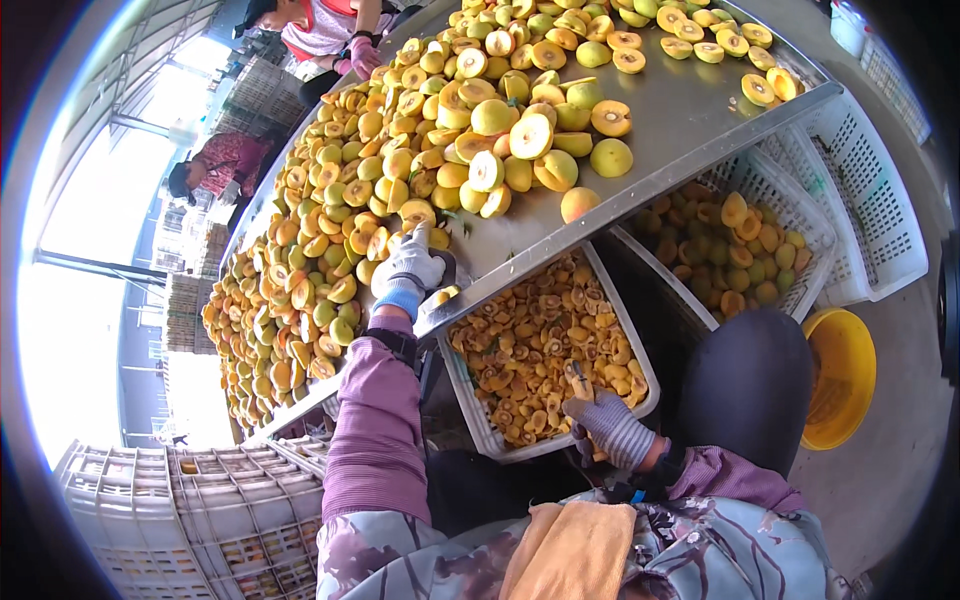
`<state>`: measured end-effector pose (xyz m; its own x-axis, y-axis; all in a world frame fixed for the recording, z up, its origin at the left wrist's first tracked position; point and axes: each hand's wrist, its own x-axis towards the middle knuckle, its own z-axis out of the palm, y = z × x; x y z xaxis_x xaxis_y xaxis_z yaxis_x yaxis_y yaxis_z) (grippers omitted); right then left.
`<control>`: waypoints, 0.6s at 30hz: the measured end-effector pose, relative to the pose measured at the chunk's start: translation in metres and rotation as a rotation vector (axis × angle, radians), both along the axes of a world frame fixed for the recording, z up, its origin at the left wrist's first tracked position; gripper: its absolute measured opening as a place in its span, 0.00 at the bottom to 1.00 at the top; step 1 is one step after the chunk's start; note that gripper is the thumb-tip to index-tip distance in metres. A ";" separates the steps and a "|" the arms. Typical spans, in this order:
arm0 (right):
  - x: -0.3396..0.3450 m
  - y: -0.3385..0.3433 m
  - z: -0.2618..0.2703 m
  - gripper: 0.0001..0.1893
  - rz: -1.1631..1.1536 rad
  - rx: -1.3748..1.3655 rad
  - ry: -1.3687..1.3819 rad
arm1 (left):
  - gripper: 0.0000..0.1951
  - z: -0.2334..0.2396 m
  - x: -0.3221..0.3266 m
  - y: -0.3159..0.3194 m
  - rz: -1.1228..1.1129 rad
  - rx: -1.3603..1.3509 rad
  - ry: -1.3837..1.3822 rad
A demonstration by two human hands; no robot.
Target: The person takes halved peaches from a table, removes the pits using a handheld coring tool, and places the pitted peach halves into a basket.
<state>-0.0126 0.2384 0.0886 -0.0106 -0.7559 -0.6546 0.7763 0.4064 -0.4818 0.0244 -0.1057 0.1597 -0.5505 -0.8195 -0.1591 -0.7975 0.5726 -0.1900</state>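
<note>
A deep pile of halved yellow peaches (pixel 375 180) covers much of the metal worktable (pixel 660 105), many cut side up with the stone showing. My left hand (pixel 409 271), in a white knit glove, reaches into the pile's near edge. Its index finger touches a peach half; whether the curled fingers hold anything is hidden. Over a crate of brown-orange fruit scraps (pixel 536 345), my right hand (pixel 611 431) wears a grey striped glove. It grips a small wooden-handled tool (pixel 578 381) that points up and away from me.
Under the table's raised metal rim stands a white crate of peaches (pixel 739 255), beside empty white crates (pixel 874 187). A yellow basin (pixel 840 379) rests on the floor by my right knee. Stacked crates (pixel 187 517) stand at left. Two people (pixel 326 34) (pixel 225 165) are along the table's far side.
</note>
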 end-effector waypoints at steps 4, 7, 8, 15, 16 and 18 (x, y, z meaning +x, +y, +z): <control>-0.011 -0.004 0.018 0.12 0.250 -0.180 0.161 | 0.33 -0.008 0.004 -0.013 0.007 0.035 0.117; -0.008 -0.004 0.029 0.12 0.258 -0.292 0.080 | 0.28 -0.009 0.052 -0.018 0.103 0.682 0.815; -0.009 -0.003 0.021 0.12 0.201 -0.227 0.187 | 0.28 -0.006 0.047 0.006 0.110 0.986 1.071; 0.005 -0.006 0.034 0.15 -0.046 -0.527 1.200 | 0.32 0.016 0.072 0.154 0.191 1.648 1.548; 0.005 -0.007 0.041 0.16 0.035 -0.431 1.203 | 0.33 0.012 0.078 0.166 0.290 1.733 1.572; 0.007 -0.005 0.039 0.18 0.086 -0.376 1.285 | 0.33 0.005 0.080 0.192 0.248 1.684 1.614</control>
